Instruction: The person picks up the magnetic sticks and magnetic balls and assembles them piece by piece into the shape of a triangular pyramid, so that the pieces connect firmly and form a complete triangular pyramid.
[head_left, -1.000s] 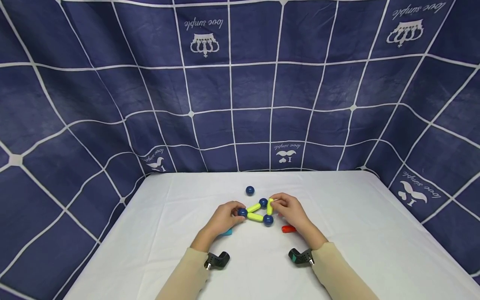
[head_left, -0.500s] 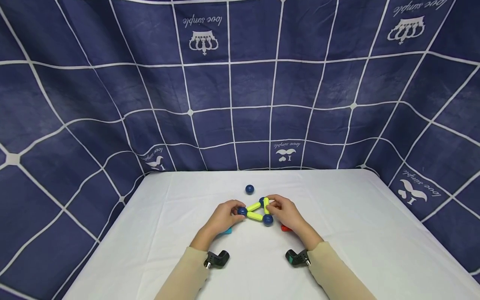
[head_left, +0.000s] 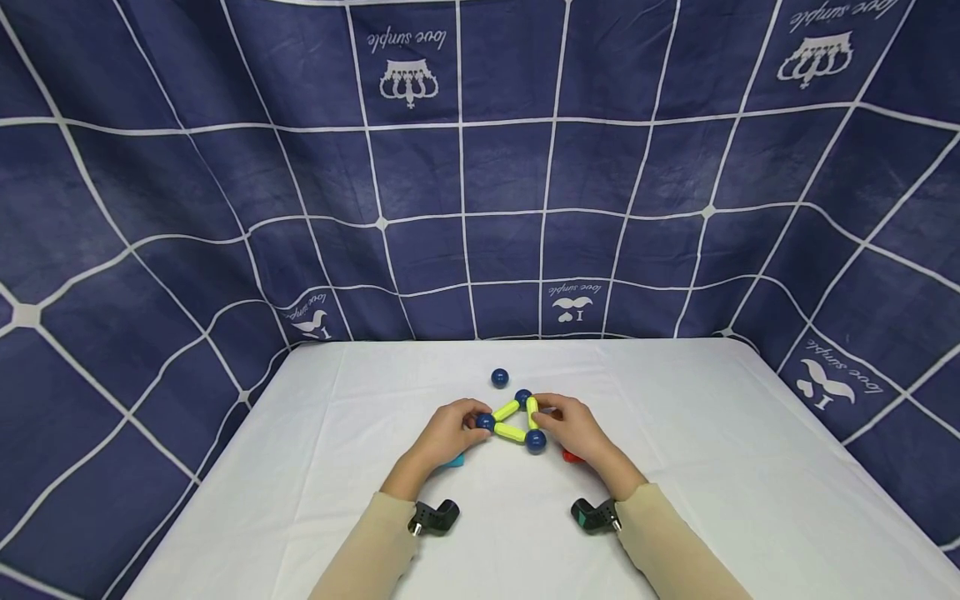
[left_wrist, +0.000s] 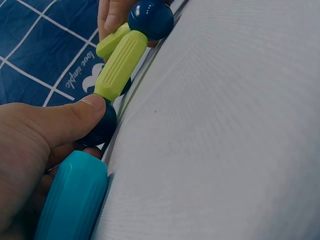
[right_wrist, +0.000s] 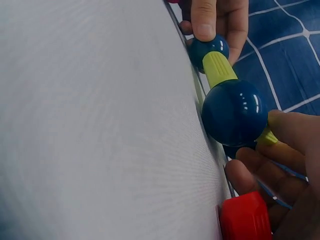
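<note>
Three yellow-green rods and three dark blue balls form a triangle on the white table. My left hand (head_left: 450, 433) pinches the left ball (head_left: 486, 422) between thumb and fingers. My right hand (head_left: 573, 429) grips the right rod (head_left: 532, 412), which runs between the back ball (head_left: 522, 398) and the front ball (head_left: 536, 441). A front rod (left_wrist: 121, 65) joins the left and front balls, and another rod (head_left: 506, 410) lies between the left and back balls. In the right wrist view, the front ball (right_wrist: 235, 113) partly hides the gripped rod (right_wrist: 267, 137).
A loose blue ball (head_left: 499, 378) sits behind the triangle. Beside my left hand lies a light blue rod (left_wrist: 74, 197), and a red rod (right_wrist: 246, 216) lies by my right hand. A dark blue checked cloth (head_left: 502, 175) hangs behind the table (head_left: 510, 542).
My right hand has moved slightly left with its rod, whose far end now meets the back ball. That ball has shifted a little back and left. My left hand stays nearly still.
</note>
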